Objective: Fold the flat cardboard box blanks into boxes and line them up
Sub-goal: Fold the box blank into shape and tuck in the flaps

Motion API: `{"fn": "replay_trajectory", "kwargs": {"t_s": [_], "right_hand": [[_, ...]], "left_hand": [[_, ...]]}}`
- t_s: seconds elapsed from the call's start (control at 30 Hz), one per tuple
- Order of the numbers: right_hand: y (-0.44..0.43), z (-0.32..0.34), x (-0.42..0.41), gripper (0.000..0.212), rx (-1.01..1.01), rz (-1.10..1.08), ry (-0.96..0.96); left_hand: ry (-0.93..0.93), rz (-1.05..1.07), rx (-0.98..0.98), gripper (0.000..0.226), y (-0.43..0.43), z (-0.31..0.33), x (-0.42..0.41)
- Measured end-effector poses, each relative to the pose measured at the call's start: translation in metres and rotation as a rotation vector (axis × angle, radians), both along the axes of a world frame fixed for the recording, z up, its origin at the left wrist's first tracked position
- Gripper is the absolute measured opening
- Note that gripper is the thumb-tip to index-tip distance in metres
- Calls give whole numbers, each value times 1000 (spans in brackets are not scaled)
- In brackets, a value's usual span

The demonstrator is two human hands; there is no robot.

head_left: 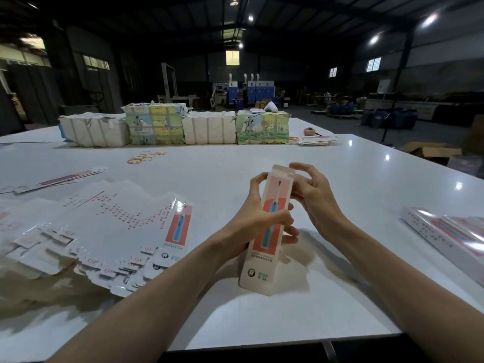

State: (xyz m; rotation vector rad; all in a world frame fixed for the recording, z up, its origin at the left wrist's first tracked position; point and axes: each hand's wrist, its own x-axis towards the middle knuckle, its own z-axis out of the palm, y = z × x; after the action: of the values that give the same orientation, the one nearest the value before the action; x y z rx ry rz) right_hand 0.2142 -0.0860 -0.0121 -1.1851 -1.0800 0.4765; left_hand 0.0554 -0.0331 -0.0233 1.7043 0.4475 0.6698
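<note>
1. The box (269,231) stands nearly upright above the white table (366,179), just in front of the person and tipped slightly right at its top. It is already opened into a long, narrow sleeve.
2. The left hand (258,218) has its grip closed around the box's middle, thumb and fingers wrapped across the printed face. The right hand (311,192) sits at the upper right edge with its fingers curled loosely; it touches the side near the top flap (284,170) and its grip is not clenched.
3. The step in hand looks like closing the top end. To do it well, I would keep the left hold firm but not crushing, so the sleeve stays square, then press the flap along its crease and tuck its tongue inside the wall without buckling it.
4. The box is pale cardboard, with a coral-red panel and a blue toothbrush drawn on it, plus a small tooth logo near the bottom.
5. A fanned pile of flat blanks (104,231) lies to the left on the table.
6. Finished boxes (450,234) lie at the right edge, well apart from the hands.
</note>
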Motion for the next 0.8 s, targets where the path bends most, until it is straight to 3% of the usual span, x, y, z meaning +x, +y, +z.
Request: {"fn": "replay_trajectory", "kwargs": {"t_s": [0.2,0.3,0.6,0.8], "right_hand": [[-8,11,-2,26,97,15,-165],[-12,19,-8,27,127,113,-120],[-16,25,-7,22,91,115,95],[-14,25,-4,17,73,88,87]], "left_hand": [[-41,27,78,88,2,3,-4],[-96,46,143,92,9,4,-7],[-111,53,281,102,11,-2,-8],[-118,70,336,111,9,-3,-8]]}}
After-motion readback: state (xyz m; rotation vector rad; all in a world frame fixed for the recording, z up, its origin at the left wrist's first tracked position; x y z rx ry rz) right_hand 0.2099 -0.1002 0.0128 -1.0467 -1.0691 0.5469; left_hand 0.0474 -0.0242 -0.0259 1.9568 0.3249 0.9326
